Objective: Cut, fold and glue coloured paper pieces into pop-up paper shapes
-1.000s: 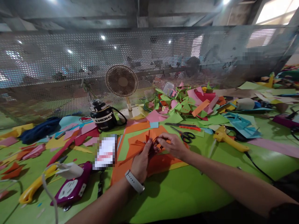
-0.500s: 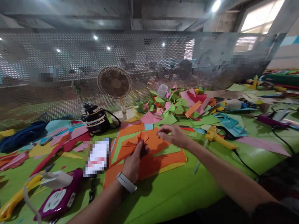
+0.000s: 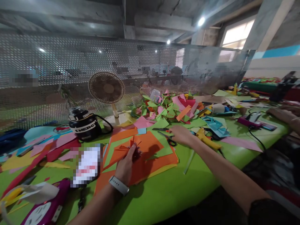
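Observation:
My left hand (image 3: 126, 159), with a white watch band on its wrist, pinches a folded orange paper piece (image 3: 123, 148) with several pointed flaps. It is above a stack of orange and green paper sheets (image 3: 150, 143). My right hand (image 3: 181, 136) reaches down at the far right corner of the stack, its fingertips partly hidden. Right at those fingers lie black-handled scissors (image 3: 172, 142) and a dark-bladed tool with some red on it (image 3: 160, 129). I cannot tell whether the fingers grip either one. A yellow glue gun (image 3: 207, 139) lies just right of the hand.
A black bottle (image 3: 84, 126) and a fan (image 3: 106, 89) stand at the back, before a perforated metal screen (image 3: 145, 68). Paper scraps (image 3: 168, 107) are heaped behind the stack. A purple power strip (image 3: 44, 203) lies front left. Another person's arm (image 3: 284, 115) rests at far right.
My right hand has moved from above the orange sheets down to the scissors and the dark-bladed tool. My left hand keeps the folded orange paper. The view has turned rightward.

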Action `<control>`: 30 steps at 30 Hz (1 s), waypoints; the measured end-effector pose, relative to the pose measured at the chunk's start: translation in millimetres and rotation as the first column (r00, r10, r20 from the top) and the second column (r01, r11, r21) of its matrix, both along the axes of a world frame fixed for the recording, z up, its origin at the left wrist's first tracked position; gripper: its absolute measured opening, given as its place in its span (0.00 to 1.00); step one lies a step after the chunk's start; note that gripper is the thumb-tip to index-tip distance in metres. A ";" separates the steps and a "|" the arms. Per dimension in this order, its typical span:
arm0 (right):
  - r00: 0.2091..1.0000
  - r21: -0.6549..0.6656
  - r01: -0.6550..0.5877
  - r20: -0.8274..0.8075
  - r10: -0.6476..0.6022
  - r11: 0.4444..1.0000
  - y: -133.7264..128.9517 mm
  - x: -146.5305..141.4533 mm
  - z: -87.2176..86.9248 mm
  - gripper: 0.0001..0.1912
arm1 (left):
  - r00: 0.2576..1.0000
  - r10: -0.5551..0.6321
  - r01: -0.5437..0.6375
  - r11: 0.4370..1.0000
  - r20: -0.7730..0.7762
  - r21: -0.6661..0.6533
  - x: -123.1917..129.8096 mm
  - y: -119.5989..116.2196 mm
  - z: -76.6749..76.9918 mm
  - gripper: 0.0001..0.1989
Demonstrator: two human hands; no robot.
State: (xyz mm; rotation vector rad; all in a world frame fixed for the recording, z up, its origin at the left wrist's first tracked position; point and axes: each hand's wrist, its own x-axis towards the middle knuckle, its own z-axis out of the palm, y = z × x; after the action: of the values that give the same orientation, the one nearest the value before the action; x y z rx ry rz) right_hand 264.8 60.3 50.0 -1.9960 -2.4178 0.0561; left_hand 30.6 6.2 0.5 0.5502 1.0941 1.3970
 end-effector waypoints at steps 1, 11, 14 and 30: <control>1.000 -0.016 -0.016 0.011 0.016 1.000 1.0 -0.3 -1.1 0.15 | 1.000 -0.003 0.003 1.000 0.006 -0.001 0.1 0.0 0.2 0.06; 0.998 -0.094 -0.055 0.010 0.057 0.994 15.3 4.6 -1.3 0.15 | 0.997 -0.025 0.024 1.000 0.070 0.011 2.0 -1.0 0.9 0.04; 0.998 -0.105 -0.062 -0.027 0.060 0.992 14.7 7.2 -6.1 0.10 | 0.998 -0.028 0.028 1.000 0.063 -0.003 2.6 -2.1 3.3 0.04; 1.000 0.065 0.013 -0.005 -0.012 0.998 39.2 8.1 -15.7 0.18 | 0.997 -0.017 0.018 1.000 0.075 -0.016 2.7 -3.0 5.8 0.05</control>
State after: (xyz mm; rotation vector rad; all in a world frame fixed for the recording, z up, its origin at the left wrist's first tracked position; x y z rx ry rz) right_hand 272.9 99.5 34.4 -1.9810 -2.3716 -0.0180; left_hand 33.4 3.2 6.3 0.4914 1.0376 1.3812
